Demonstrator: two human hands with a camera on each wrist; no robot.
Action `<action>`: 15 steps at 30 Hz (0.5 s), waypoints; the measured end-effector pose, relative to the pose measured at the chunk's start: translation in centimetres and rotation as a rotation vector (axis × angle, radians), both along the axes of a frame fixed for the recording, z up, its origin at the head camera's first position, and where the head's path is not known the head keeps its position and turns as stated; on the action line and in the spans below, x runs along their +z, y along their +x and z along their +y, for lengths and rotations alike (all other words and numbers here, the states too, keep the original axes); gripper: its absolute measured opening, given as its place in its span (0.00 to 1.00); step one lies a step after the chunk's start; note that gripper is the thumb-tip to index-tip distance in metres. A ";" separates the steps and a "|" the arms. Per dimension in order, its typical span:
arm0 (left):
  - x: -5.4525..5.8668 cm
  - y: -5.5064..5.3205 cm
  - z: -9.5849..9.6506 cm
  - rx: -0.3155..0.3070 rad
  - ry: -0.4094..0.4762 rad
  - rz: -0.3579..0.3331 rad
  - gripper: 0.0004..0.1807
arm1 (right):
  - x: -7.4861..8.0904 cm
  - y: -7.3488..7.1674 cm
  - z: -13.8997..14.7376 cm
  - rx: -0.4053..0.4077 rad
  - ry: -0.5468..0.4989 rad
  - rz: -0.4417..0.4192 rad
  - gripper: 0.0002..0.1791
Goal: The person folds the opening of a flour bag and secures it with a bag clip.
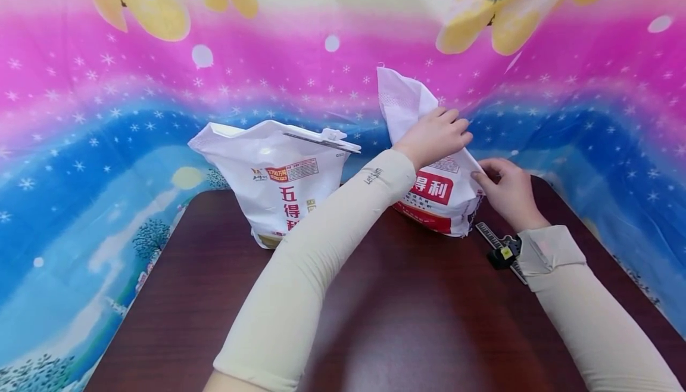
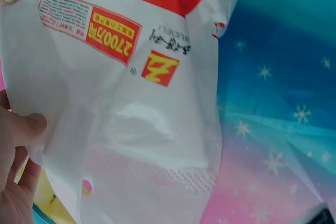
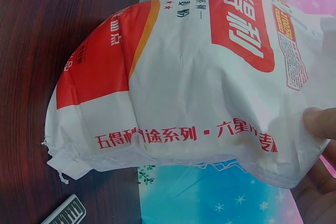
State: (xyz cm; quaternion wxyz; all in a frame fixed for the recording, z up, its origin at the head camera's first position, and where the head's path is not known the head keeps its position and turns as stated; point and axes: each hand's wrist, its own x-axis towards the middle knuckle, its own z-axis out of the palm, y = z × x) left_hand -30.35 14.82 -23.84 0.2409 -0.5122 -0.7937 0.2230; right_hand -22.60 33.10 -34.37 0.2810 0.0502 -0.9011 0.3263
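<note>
A white flour bag with red print stands on the table, its upper part raised and leaning left. My left hand grips it by the upper right edge, thumb on the printed face in the left wrist view. Lower on the same edge, my right hand pinches the bag's side between thumb and fingers. The right wrist view shows the stitched side seam and the thumb on the plastic. A second flour bag stands upright to the left, with a sealing clip across part of its folded top.
A strip with dark ridges lies on the table beside the right bag, partly behind the black wrist camera in the head view. The dark wooden table meets a patterned cloth at the back and sides.
</note>
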 end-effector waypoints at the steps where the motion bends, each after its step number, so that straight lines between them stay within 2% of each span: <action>1: 0.1 0.0 -0.1 0.004 -0.003 -0.001 0.20 | 0.0 0.0 0.0 -0.004 -0.001 -0.005 0.13; 10: 1.1 -0.3 -1.1 0.034 -0.015 0.036 0.22 | 0.0 0.0 0.0 -0.005 -0.001 -0.024 0.12; 15: 1.5 -0.6 -1.3 0.079 -0.013 0.045 0.25 | 0.0 0.1 0.1 0.002 -0.003 -0.032 0.12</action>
